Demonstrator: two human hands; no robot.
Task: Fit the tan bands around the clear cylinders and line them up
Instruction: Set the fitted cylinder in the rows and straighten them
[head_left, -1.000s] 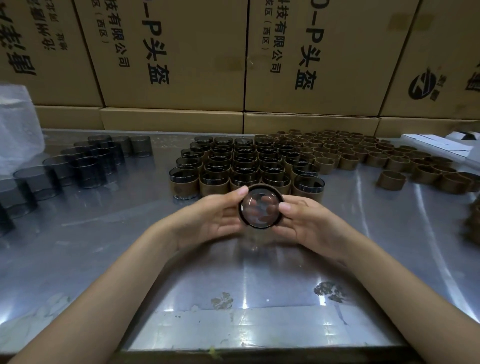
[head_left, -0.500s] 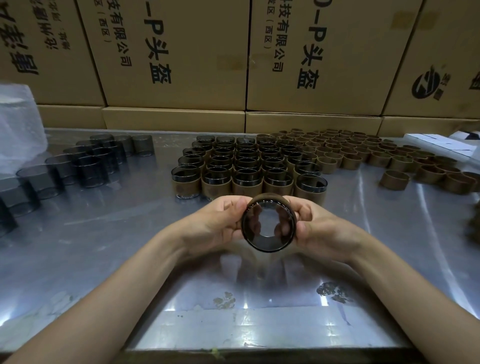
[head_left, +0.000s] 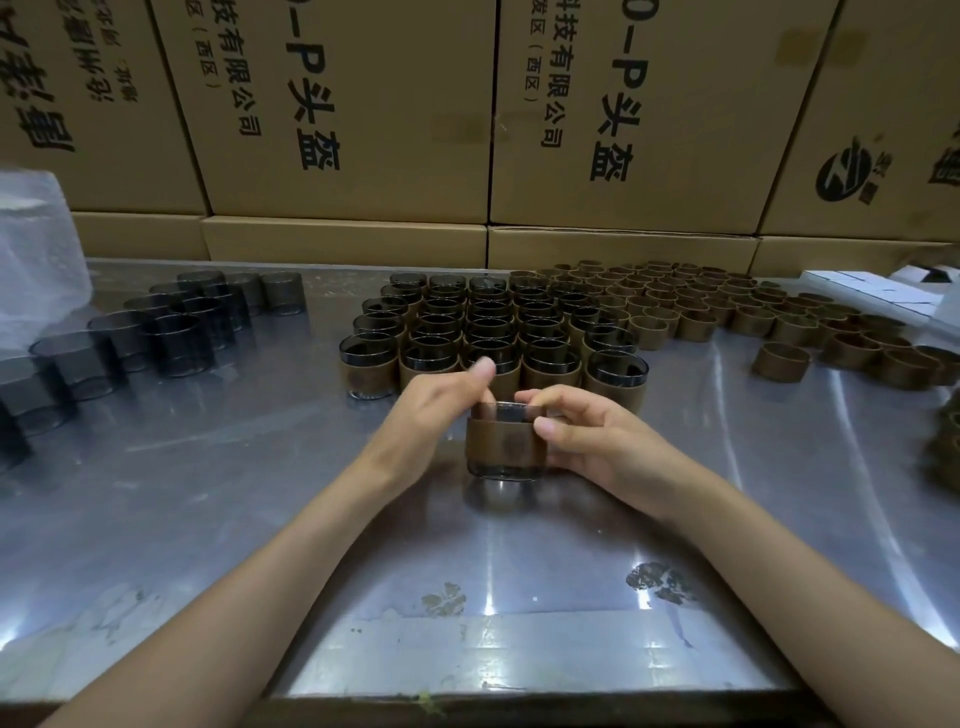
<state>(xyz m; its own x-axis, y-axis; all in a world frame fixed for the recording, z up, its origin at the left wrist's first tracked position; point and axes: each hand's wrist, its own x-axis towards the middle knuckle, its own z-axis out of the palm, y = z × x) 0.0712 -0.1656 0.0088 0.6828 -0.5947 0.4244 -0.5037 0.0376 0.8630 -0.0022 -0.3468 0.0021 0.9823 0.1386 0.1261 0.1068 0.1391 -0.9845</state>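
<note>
Tan band (head_left: 502, 439) sits around the middle of one clear cylinder (head_left: 503, 413), leaving a glass rim exposed above and a glass base below. The cylinder stands upright on the steel table (head_left: 208, 467), just in front of the block of finished cylinders (head_left: 488, 338). The step in hand appears to be the final seating of the band and the set-down of the unit.

Hand state: the right hand (head_left: 592, 447) grips the cylinder from the right side, fingers curled over the rim and thumb against the band. The left hand (head_left: 436, 410) rests against the left side with its thumb raised clear; whether its fingers grip cannot be determined, as they are hidden behind the cylinder.

The next move calls for sliding the unit forward into the front row, touching its neighbours and level with them. Bare cylinders (head_left: 176, 338) stand well apart at left, and loose bands (head_left: 782, 361) lie at right for the following unit.
</note>
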